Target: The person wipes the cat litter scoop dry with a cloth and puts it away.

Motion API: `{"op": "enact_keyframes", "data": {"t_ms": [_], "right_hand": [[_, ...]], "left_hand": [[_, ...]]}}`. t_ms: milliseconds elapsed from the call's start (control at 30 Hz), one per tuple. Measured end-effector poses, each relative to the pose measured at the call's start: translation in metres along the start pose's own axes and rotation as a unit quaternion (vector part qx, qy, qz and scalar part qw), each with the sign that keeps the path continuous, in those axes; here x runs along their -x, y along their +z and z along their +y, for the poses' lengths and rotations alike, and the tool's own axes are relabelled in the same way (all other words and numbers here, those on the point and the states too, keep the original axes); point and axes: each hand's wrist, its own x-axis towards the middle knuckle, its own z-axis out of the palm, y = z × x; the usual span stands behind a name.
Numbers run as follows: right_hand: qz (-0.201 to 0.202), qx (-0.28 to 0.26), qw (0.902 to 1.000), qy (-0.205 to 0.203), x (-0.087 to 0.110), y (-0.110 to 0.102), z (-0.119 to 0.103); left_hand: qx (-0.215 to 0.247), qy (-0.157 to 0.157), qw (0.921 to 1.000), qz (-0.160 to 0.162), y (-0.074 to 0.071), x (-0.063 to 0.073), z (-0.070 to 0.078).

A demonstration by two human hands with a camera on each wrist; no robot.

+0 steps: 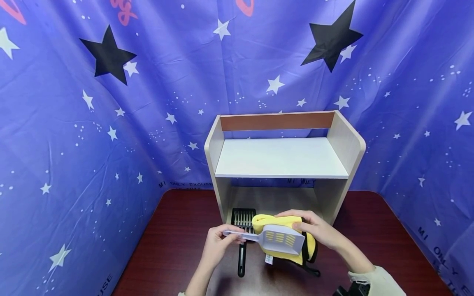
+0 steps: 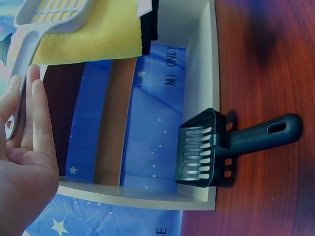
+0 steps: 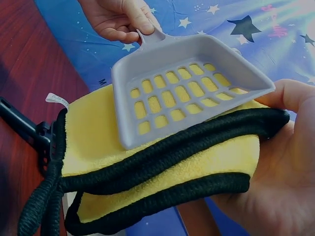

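Note:
My left hand (image 1: 218, 239) pinches the handle of a light grey slotted litter scoop (image 3: 192, 64), whose tray lies against a folded yellow cloth with black edging (image 3: 93, 132). The cloth is held up in my right hand (image 1: 316, 226), thumb over its near face and the other fingers mostly hidden behind it. Yellow shows through the scoop's slots. A black slotted litter scoop (image 2: 202, 147) lies just behind, its head at the shelf's front and its handle pointing toward me.
A pale two-tier shelf (image 1: 281, 158) with a brown back strip stands on the dark red wooden table (image 1: 163, 246). Blue star-printed fabric (image 1: 177, 82) hangs behind and at both sides.

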Motion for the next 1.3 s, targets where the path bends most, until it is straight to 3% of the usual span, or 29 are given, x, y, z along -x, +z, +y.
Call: {"op": "enact_keyframes", "data": {"t_ms": [200, 467, 933, 1300], "right_hand": [[0.004, -0.007, 0.9999, 0.012, 0.002, -0.001, 0.002], [-0.004, -0.024, 0.9996, -0.016, 0.005, -0.003, 0.001], [-0.003, -0.049, 0.9987, -0.016, 0.008, -0.005, 0.002], [-0.002, -0.087, 0.9962, -0.005, 0.012, -0.007, 0.003]], "left_hand": [[-0.003, -0.003, 1.0, 0.003, 0.0, -0.001, 0.0], [-0.004, -0.003, 1.0, 0.008, -0.001, -0.001, -0.001], [-0.007, -0.019, 0.9996, 0.018, -0.001, -0.002, 0.002], [-0.013, -0.012, 0.9996, 0.021, -0.003, -0.002, 0.001]]}}
